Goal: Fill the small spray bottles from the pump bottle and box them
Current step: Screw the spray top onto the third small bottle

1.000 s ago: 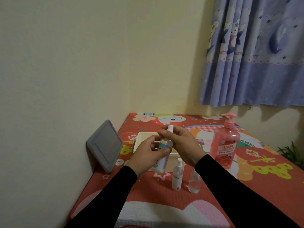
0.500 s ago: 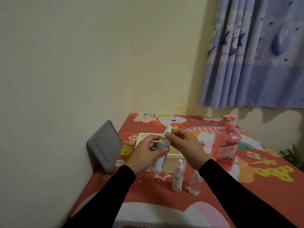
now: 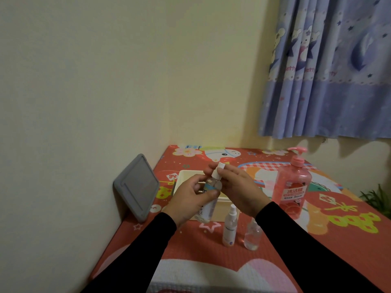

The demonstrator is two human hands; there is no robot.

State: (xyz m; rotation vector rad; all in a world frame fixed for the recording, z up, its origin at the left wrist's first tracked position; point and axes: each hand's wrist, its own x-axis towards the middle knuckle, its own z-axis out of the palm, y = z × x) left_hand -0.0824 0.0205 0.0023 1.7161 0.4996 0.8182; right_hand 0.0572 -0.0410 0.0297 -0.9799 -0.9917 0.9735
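The left hand [image 3: 191, 200] has its grip closed around the body of a small clear spray bottle [image 3: 208, 203], thumb on the near side and fingers wrapped behind, holding it tilted a little with its base toward the person and its neck up and away. The right hand [image 3: 239, 190] meets it from the other side: its thumb and forefinger pinch the bottle's white spray cap [image 3: 218, 171] at the very top, so this grip is closed on the cap while the rest of the fingers curl loosely beside the bottle's shoulder. Whether the cap is seated on the neck or lifted just clear of it cannot be told. The held bottle hangs in the air above the near edge of a cream box [image 3: 220, 208], which sits on the counter [image 3: 338, 240] covered by a red cartoon-print cloth. Just in front of the box, below the right wrist, stand two more small bottles close together: a white spray bottle [image 3: 229, 228] with its nozzle on, and to its right a clear round bottle [image 3: 252, 236] partly hidden by the right sleeve. The pink pump bottle [image 3: 292, 187] stands upright to the right of the hands, well apart from both grips. A grey tablet [image 3: 137, 187] leans against the wall at the left of the counter.
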